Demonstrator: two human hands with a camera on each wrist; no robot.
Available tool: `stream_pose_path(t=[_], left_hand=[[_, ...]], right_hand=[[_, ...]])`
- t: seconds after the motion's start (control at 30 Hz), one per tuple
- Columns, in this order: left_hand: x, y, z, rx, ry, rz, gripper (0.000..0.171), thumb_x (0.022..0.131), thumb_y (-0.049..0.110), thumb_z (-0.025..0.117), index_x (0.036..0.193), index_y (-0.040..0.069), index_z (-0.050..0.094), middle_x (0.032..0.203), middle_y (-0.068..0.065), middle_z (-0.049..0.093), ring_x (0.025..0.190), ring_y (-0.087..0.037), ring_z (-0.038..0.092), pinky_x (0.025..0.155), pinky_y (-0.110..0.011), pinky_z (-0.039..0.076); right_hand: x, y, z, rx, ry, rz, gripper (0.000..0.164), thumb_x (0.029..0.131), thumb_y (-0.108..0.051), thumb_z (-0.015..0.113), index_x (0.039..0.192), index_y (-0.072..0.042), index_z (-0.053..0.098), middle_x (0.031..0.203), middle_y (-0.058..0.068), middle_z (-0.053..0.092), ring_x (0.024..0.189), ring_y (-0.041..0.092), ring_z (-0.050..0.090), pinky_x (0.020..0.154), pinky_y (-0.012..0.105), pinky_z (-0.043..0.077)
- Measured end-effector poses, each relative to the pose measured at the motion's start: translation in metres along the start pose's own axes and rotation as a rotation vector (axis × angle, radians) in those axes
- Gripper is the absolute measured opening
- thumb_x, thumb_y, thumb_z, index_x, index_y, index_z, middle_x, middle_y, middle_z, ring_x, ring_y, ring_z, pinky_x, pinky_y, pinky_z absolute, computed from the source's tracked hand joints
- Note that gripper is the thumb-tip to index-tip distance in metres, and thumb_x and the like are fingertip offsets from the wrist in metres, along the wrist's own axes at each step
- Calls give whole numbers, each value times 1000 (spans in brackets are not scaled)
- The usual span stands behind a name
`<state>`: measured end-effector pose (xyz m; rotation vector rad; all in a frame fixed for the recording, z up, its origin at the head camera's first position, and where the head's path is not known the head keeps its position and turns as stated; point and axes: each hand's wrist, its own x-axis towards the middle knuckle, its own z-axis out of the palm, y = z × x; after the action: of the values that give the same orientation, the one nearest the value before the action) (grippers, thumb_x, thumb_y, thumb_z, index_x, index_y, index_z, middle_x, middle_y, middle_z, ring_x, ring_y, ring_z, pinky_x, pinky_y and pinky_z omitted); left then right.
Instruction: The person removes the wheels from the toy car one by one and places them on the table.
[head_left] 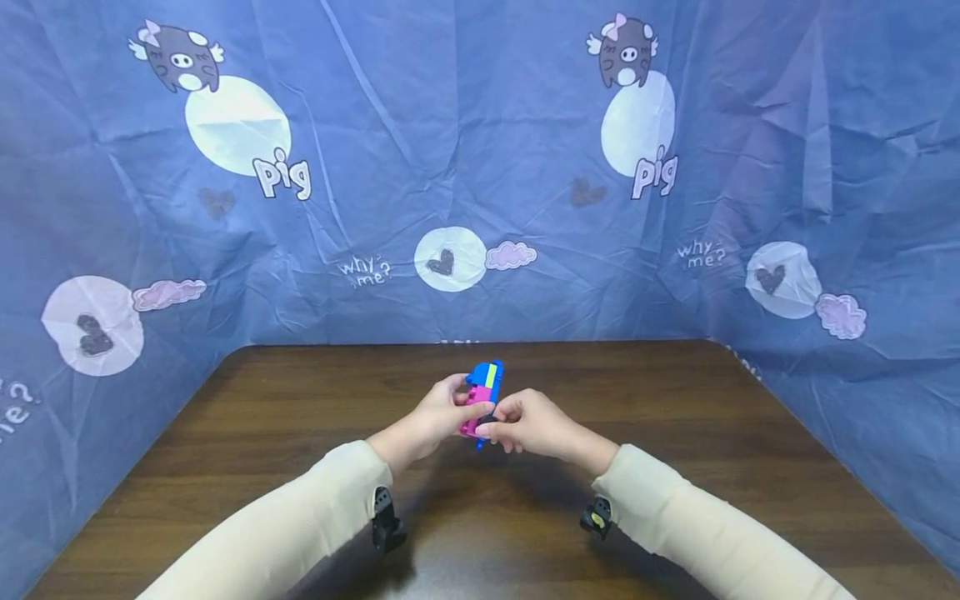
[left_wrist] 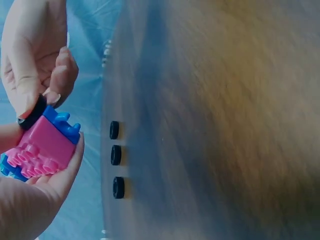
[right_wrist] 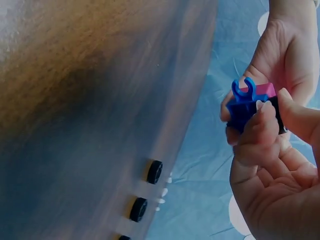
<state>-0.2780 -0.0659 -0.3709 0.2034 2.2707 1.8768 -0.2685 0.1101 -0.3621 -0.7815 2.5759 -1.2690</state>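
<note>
In the head view my left hand [head_left: 433, 421] grips a small toy vehicle of building blocks [head_left: 482, 395], pink in the body, blue at the far end with a yellow-green strip. My right hand [head_left: 536, 427] meets it from the right, thumb and fingers pinching a black toy wheel [left_wrist: 34, 113] against the side of the pink block [left_wrist: 48, 142]. Blue pieces with a hook-like clip [right_wrist: 244, 90] stick out at the near end in the right wrist view. Fingers hide much of the wheel and the block's underside.
Three loose black wheels [left_wrist: 116, 155] stand in a row on the wooden table [head_left: 315, 392] in the left wrist view; some of them [right_wrist: 155, 171] also show in the right wrist view. A blue printed cloth [head_left: 457, 183] hangs behind the table.
</note>
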Motion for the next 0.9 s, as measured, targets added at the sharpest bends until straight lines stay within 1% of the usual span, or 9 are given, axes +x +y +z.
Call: stream_pose_path(t=[0.07, 0.13, 0.27, 0.4, 0.53, 0.6, 0.9], left_hand=[[-1, 1, -1, -3, 5, -25, 63, 90, 10, 68, 142, -4, 35, 116, -25, 63, 98, -31, 67, 80, -44, 58], [-1, 2, -1, -11, 2, -33, 63, 90, 9, 68, 142, -5, 34, 116, -26, 62, 98, -33, 67, 79, -44, 58], [0, 3, -2, -16, 7, -33, 64, 90, 7, 68, 142, -5, 34, 118, -28, 61, 103, -35, 65, 80, -44, 58], [1, 3, -3, -11, 24, -23, 61, 90, 7, 68, 140, -5, 36, 119, -28, 61, 103, -35, 65, 81, -44, 58], [2, 2, -1, 2, 45, -23, 59, 89, 7, 68, 139, -5, 38, 117, -28, 62, 102, -33, 65, 81, -44, 58], [2, 2, -1, 8, 53, -24, 59, 90, 7, 68, 139, -5, 38, 117, -28, 61, 103, -33, 65, 81, -44, 57], [3, 6, 0, 52, 80, -35, 62, 89, 9, 69, 139, -6, 36, 120, -28, 60, 109, -37, 62, 86, -46, 56]], right_hand=[[1, -1, 2, -42, 21, -26, 34, 85, -26, 74, 66, -1, 63, 55, 13, 60, 44, 9, 47, 42, 22, 38], [1, -3, 4, -76, 38, -40, 34, 85, -26, 75, 65, -1, 63, 56, 15, 61, 45, 7, 44, 42, 21, 35], [1, -5, 6, -110, 71, -34, 31, 83, -26, 77, 66, -3, 63, 55, 11, 61, 46, 7, 42, 42, 20, 30], [3, -5, 8, -98, 95, -23, 29, 83, -25, 77, 68, -3, 65, 53, 2, 59, 47, 7, 45, 43, 20, 32], [4, -5, 10, -91, 108, -10, 27, 83, -25, 77, 68, -6, 66, 53, 0, 59, 48, 7, 49, 43, 21, 36], [5, -5, 10, -91, 112, -2, 26, 83, -25, 77, 68, -7, 67, 53, 0, 60, 48, 7, 51, 44, 21, 38], [6, -7, 8, -78, 119, 20, 26, 82, -24, 77, 68, -5, 68, 55, 7, 63, 46, 10, 52, 43, 22, 41]])
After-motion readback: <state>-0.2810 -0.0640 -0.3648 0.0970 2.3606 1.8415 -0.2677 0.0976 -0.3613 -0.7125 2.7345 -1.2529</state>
